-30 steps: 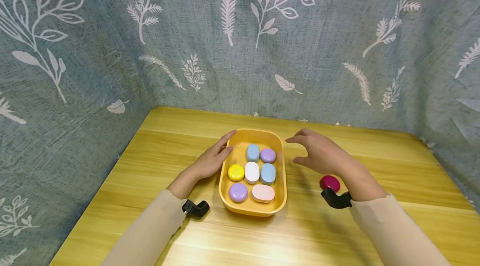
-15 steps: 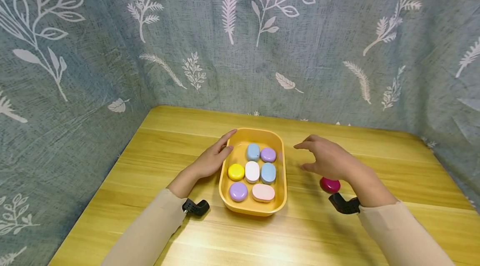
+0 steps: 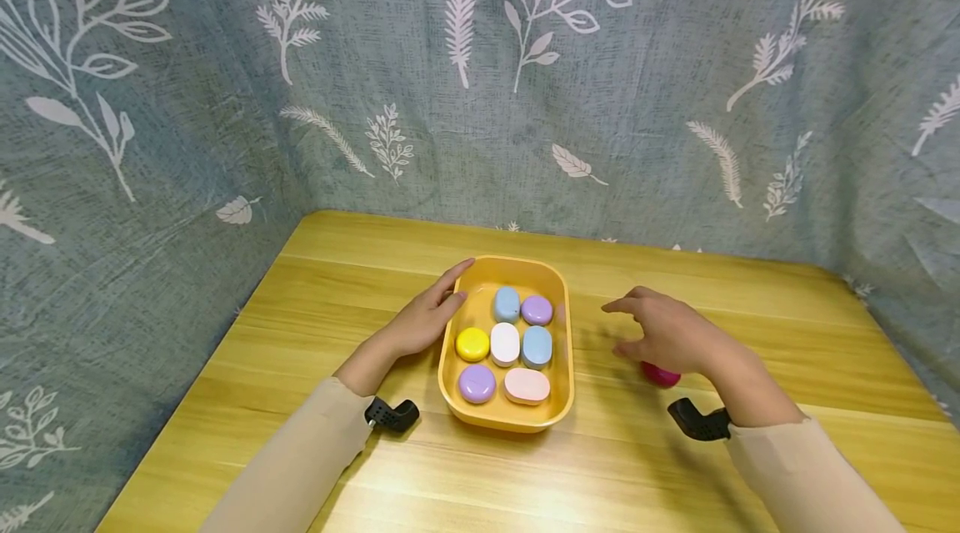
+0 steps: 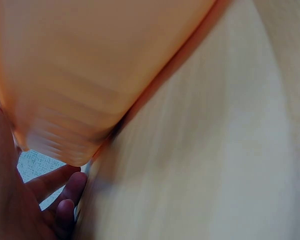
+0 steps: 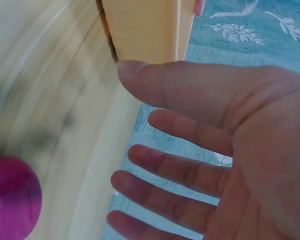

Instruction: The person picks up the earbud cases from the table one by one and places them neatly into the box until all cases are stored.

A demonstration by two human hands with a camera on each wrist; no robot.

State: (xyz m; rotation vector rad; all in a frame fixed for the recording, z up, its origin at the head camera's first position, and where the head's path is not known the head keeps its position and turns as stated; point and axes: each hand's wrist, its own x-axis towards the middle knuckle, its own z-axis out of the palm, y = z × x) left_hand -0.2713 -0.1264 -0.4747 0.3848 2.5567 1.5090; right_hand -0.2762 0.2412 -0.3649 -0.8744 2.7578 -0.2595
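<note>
A yellow plastic tray [image 3: 566, 349] sits mid-table, holding several smooth rounded pieces that look like soap bars: a yellow one [image 3: 472, 344], a white one [image 3: 505, 344], a pink one [image 3: 527, 385], and blue and purple ones. My left hand [image 3: 420, 324] grips the tray's left side near the far corner, thumb over the rim and fingers outside. To the right of the tray, my right hand [image 3: 675, 333] hovers with spread, relaxed fingers and holds nothing. A glossy magenta soap bar [image 5: 14, 199] lies on the table below it, partly hidden by the hand in the head view.
The wood-grain table [image 3: 360, 483] extends around the tray. Behind and to both sides hangs a grey-blue curtain [image 3: 420, 141] with white leaf prints. Each wrist wears a black camera mount, such as the left mount [image 3: 392, 416].
My right hand has drawn away from the tray, rightward and nearer to me, and now covers part of the magenta soap bar. The left hand and tray have stayed put.
</note>
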